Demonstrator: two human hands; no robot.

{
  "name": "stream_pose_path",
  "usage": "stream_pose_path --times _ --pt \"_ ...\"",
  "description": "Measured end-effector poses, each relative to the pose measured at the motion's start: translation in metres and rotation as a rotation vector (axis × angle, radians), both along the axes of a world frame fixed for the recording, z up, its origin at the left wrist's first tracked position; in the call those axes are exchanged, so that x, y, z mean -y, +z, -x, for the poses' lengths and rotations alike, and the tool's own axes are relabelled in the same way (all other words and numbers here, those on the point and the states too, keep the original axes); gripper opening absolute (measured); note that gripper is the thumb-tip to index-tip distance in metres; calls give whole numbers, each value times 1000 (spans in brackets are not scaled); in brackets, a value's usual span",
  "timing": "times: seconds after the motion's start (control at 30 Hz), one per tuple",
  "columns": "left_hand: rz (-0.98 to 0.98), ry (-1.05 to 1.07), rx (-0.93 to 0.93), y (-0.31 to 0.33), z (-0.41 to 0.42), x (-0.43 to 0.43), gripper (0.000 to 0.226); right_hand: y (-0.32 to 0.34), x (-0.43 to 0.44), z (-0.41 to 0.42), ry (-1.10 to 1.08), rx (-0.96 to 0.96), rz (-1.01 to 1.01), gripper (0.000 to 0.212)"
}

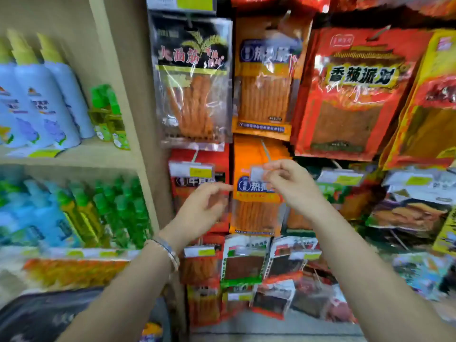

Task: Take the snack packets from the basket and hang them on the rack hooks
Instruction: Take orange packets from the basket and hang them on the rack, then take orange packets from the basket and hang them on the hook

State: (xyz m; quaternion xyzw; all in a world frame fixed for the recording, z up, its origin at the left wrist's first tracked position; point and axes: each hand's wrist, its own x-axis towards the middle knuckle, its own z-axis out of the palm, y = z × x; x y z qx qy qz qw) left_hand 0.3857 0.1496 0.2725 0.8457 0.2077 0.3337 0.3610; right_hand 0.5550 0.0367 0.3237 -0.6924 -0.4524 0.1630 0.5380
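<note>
An orange snack packet [256, 206] hangs on a rack hook [266, 150] in the middle of the rack. My right hand [288, 182] pinches the small price tag [257, 174] at the tip of that hook, in front of the packet's top. Just left of the packet's edge is my left hand [204, 208], fingers loosely spread, holding nothing. A red packet [197, 178] hangs behind my left hand. The basket is a dark blurred shape [49, 314] at the bottom left.
More packets fill the rack: a black-topped one [192, 80], an orange one [266, 77] and a large red one [350, 95] above, several smaller ones below. A wooden shelf unit [116, 77] on the left holds spray bottles [44, 99].
</note>
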Motion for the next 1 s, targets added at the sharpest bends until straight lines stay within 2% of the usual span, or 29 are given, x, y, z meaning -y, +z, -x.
stream_pose_path --times 0.1,0.2,0.3,0.43,0.57,0.67,0.77,0.9,1.0 --pt "356 149 -130 -86 54 38 31 -82 33 31 77 -121 118 14" --pt "598 301 -278 -152 118 87 25 -166 68 72 123 -243 310 13" --pt "720 496 -438 -200 178 138 24 -236 100 116 214 -288 536 13" --pt "878 720 -518 -240 240 186 24 -291 122 174 322 -338 723 16" --pt "932 858 -467 -255 291 201 21 -307 111 233 440 -334 810 18" --pt "998 889 -425 -262 323 190 19 -308 86 271 514 -343 819 19" --pt "1065 829 -431 -267 351 160 18 -318 52 306 531 -355 852 17" --pt "1108 700 -496 -276 389 106 26 -348 4 348 435 -353 967 29" --pt "1123 686 -527 -293 411 63 27 -386 -24 372 318 -413 1087 42"
